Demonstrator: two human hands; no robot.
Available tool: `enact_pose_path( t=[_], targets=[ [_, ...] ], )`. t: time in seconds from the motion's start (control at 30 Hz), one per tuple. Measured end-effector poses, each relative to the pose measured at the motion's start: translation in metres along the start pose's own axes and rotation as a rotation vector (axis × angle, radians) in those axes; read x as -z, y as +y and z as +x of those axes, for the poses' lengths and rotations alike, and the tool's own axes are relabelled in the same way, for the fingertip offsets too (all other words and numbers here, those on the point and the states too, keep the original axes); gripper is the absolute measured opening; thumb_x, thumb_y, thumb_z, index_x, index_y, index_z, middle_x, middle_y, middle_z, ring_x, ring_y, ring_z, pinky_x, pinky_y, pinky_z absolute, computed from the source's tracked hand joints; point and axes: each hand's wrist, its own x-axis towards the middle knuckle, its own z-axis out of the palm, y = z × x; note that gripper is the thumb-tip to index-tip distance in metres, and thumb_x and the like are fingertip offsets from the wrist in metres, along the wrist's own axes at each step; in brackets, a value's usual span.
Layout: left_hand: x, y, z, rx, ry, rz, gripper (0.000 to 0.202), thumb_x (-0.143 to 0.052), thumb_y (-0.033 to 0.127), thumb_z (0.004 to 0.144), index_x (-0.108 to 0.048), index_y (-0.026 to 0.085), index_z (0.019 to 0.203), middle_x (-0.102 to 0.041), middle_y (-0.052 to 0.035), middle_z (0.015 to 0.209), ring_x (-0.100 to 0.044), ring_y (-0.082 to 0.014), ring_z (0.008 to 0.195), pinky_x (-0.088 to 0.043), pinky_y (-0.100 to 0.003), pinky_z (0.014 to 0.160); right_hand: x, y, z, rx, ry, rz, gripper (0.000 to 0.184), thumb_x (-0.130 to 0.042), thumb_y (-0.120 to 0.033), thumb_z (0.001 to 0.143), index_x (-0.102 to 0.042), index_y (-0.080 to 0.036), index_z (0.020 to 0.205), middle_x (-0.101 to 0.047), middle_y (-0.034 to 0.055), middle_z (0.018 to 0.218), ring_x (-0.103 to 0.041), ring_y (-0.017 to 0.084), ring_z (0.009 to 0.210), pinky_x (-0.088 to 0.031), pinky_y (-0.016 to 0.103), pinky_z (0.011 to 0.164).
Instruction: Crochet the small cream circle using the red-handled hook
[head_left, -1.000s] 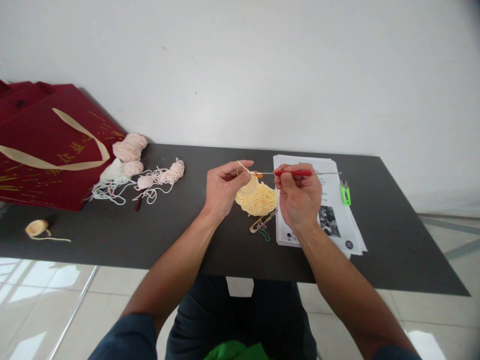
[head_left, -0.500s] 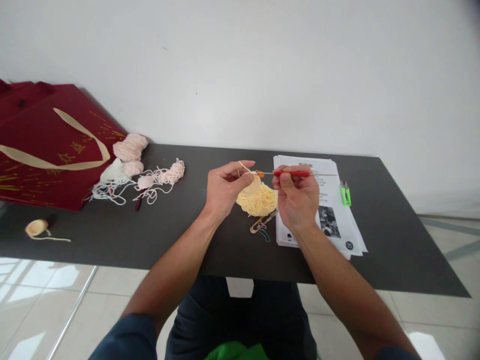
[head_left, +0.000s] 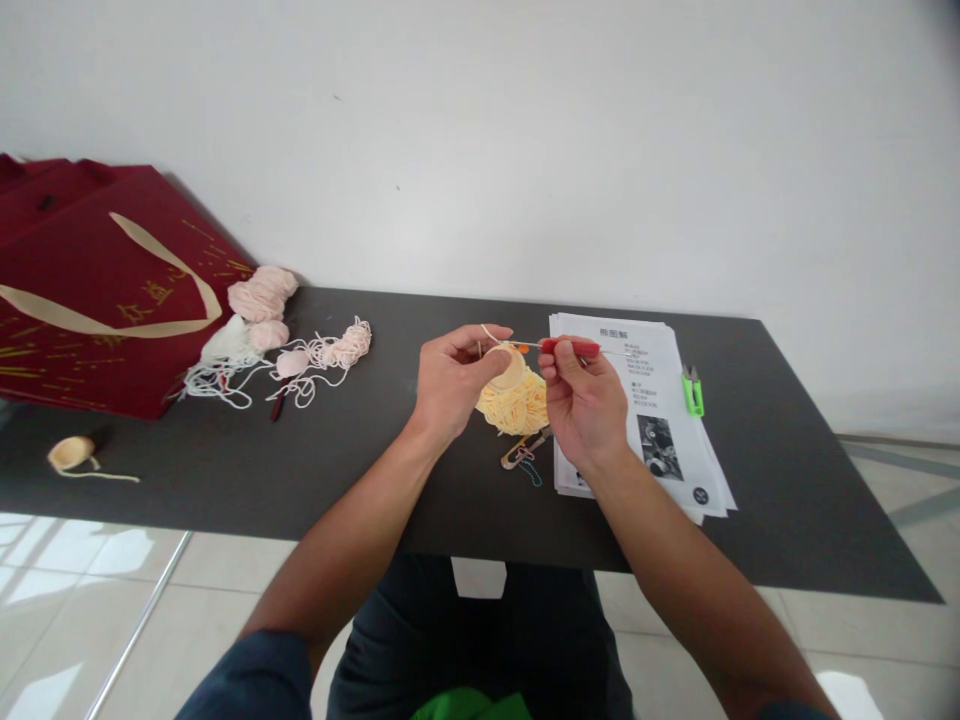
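My left hand (head_left: 457,380) pinches a small round cream crochet piece (head_left: 508,370), with a strand of yarn running over the index finger. In my right hand (head_left: 589,400) is a crochet hook (head_left: 570,348) with a red handle, held level. Its metal shaft points left and meets the upper edge of the piece; the tip is hidden by the yarn and fingers. Below and behind the piece lies a ball of yellow yarn (head_left: 517,408). A large safety pin (head_left: 517,455) and small coloured stitch markers (head_left: 532,472) lie just in front of the ball.
Printed sheets (head_left: 664,355) lie under my right hand, with green thread snips (head_left: 692,390) at their right edge. On the left are pink yarn (head_left: 349,345), white yarn (head_left: 229,345), a dark red bag (head_left: 82,260) and a small cream crocheted cup (head_left: 71,455). A wall rises behind the table.
My right hand and the hook have shifted slightly left, toward the crochet piece. The piece now shows its round face more fully. My left hand stays nearly in place.
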Motion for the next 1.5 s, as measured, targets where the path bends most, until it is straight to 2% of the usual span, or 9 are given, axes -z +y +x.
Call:
enact_pose_path(
  t=[0.1, 0.2, 0.3, 0.53, 0.87, 1.23, 1.5],
  targets=[
    [-0.001, 0.001, 0.000, 0.050, 0.000, -0.045, 0.019, -0.086, 0.018, 0.068, -0.082, 0.019, 0.086, -0.073, -0.0003, 0.073, -0.061, -0.0101, 0.063, -0.046, -0.024, 0.063, 0.001, 0.001, 0.003, -0.113, 0.001, 0.105, 0.020, -0.093, -0.025, 0.073, -0.075, -0.021, 0.081, -0.078, -0.0016, 0.087, -0.066, 0.004, 0.071, -0.059, 0.010, 0.064],
    [-0.001, 0.004, 0.001, 0.157, -0.042, -0.144, 0.018, -0.087, 0.018, 0.064, -0.081, 0.017, 0.081, -0.076, -0.0029, 0.082, -0.065, -0.0120, 0.069, -0.049, -0.026, 0.068, 0.003, 0.001, 0.005, -0.211, -0.012, 0.201, 0.021, -0.094, -0.020, 0.071, -0.074, -0.019, 0.077, -0.078, -0.0009, 0.086, -0.067, 0.003, 0.071, -0.059, 0.007, 0.065],
    [-0.002, 0.007, 0.001, 0.255, -0.067, -0.215, 0.018, -0.087, 0.018, 0.062, -0.081, 0.016, 0.078, -0.076, -0.0033, 0.083, -0.066, -0.0123, 0.069, -0.050, -0.026, 0.069, 0.002, 0.000, 0.005, -0.251, -0.019, 0.216, 0.019, -0.092, -0.019, 0.073, -0.073, -0.019, 0.076, -0.077, -0.0016, 0.085, -0.067, 0.003, 0.070, -0.059, 0.007, 0.064],
    [-0.004, 0.007, -0.001, 0.134, 0.008, -0.177, 0.013, -0.085, 0.016, 0.066, -0.083, 0.019, 0.078, -0.077, -0.0023, 0.080, -0.063, -0.0100, 0.067, -0.047, -0.024, 0.066, 0.002, -0.007, 0.004, -0.123, -0.010, 0.119, 0.020, -0.093, -0.022, 0.073, -0.073, -0.020, 0.076, -0.076, -0.0014, 0.084, -0.065, 0.003, 0.068, -0.056, 0.008, 0.059],
    [-0.005, 0.008, -0.003, 0.131, 0.023, -0.140, 0.011, -0.081, 0.017, 0.068, -0.084, 0.019, 0.079, -0.077, -0.0035, 0.076, -0.063, -0.0115, 0.064, -0.046, -0.025, 0.064, 0.006, -0.008, 0.006, -0.019, -0.047, 0.071, 0.028, -0.095, -0.025, 0.068, -0.068, -0.022, 0.074, -0.072, -0.0034, 0.084, -0.060, 0.004, 0.069, -0.052, 0.013, 0.063],
    [-0.005, 0.007, -0.003, 0.114, 0.039, -0.107, 0.009, -0.082, 0.019, 0.069, -0.084, 0.020, 0.078, -0.078, -0.0040, 0.079, -0.061, -0.0118, 0.062, -0.046, -0.027, 0.063, 0.001, -0.011, 0.000, 0.128, -0.074, -0.090, 0.023, -0.088, -0.030, 0.076, -0.066, -0.028, 0.080, -0.068, -0.0031, 0.088, -0.054, 0.009, 0.069, -0.048, 0.024, 0.064],
    [-0.003, 0.003, -0.003, 0.073, 0.027, -0.083, 0.009, -0.083, 0.021, 0.072, -0.084, 0.022, 0.080, -0.079, -0.0035, 0.081, -0.062, -0.0109, 0.064, -0.046, -0.025, 0.064, -0.001, -0.009, -0.003, 0.180, -0.064, -0.120, 0.019, -0.086, -0.031, 0.078, -0.068, -0.029, 0.082, -0.070, -0.0028, 0.090, -0.058, 0.010, 0.071, -0.051, 0.025, 0.067]
  ],
)
